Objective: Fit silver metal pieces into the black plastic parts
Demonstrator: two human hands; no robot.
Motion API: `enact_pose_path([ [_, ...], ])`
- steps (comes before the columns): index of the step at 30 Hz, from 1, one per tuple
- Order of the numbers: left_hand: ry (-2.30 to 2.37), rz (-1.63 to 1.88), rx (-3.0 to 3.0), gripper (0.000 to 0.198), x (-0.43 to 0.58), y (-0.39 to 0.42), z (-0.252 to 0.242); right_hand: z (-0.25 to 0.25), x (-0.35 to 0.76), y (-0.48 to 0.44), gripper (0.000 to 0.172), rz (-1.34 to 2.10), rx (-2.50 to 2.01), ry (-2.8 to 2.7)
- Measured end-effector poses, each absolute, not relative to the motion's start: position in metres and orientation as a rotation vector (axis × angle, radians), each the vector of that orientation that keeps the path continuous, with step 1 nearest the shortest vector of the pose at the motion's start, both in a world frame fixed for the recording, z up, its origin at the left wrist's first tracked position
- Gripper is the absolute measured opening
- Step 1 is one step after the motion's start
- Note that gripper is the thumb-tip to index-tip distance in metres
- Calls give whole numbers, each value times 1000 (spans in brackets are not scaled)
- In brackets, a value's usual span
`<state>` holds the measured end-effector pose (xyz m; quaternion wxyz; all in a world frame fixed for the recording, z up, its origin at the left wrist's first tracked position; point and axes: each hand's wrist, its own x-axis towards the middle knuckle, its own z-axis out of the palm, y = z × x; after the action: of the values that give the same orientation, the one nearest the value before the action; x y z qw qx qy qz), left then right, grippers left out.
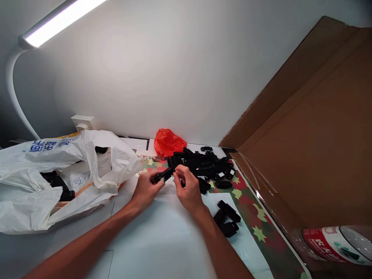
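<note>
My left hand (pixel 147 187) is closed around a small black plastic part (pixel 163 175), which tilts up toward the right. Close beside it, my right hand (pixel 186 187) has its thumb and fingers pinched together near the part's right end. Whatever lies in that pinch is too small to make out. Behind both hands spreads a heap of black plastic parts (pixel 207 164), a few with white patches. Several more black parts (pixel 227 217) lie apart on the white sheet, right of my right forearm.
A white plastic bag (pixel 116 162) with black items inside lies open at left. A red plastic bag (pixel 168 142) rests against the wall near small shiny metal pieces (pixel 152 158). A cardboard box (pixel 314 128) and a labelled bottle (pixel 334 244) stand at right. A lamp (pixel 61 21) glows above.
</note>
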<state>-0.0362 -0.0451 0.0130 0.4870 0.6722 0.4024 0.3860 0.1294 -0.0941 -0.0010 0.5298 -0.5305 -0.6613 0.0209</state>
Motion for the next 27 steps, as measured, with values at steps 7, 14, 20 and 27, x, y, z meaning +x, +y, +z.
enact_pose_path([
  [7, 998, 889, 1677, 28, -38, -49, 19, 1, 131, -94, 18, 3, -1289, -1636],
  [14, 1015, 879, 1694, 27, -39, -48, 21, 5, 131, -92, 14, 267, -1306, -1538],
  [20, 996, 879, 1697, 25, -39, -51, 25, 11, 133, -90, 16, 617, -1258, -1300],
  [27, 927, 872, 1702, 28, -40, -52, 30, 10, 138, -84, 37, 1064, -1092, -1200],
])
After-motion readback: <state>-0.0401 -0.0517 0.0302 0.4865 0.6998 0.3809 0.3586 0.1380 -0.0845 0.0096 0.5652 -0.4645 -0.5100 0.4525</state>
